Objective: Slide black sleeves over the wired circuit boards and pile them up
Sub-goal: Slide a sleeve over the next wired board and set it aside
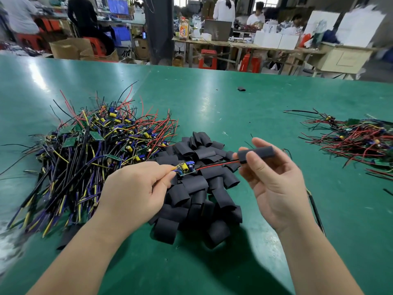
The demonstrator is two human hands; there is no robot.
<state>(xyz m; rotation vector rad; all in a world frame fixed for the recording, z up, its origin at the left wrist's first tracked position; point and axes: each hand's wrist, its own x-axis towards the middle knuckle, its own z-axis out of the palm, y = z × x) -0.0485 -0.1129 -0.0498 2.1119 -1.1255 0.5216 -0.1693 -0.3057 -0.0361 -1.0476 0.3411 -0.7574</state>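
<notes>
My left hand (136, 188) pinches a small wired circuit board (186, 168) by its yellow and blue wire end, above a heap of loose black sleeves (195, 188). My right hand (274, 179) holds one black sleeve (256, 153) between thumb and fingers. The board's red and black wires (217, 164) run right into the sleeve's left opening; the board itself is outside the sleeve. A big pile of wired boards (95, 145) lies at the left.
A second tangle of boards with red and black wires (353, 141) lies at the right on the green table (212, 99). One stray black sleeve (241, 89) sits further back. People work at benches behind the table's far edge.
</notes>
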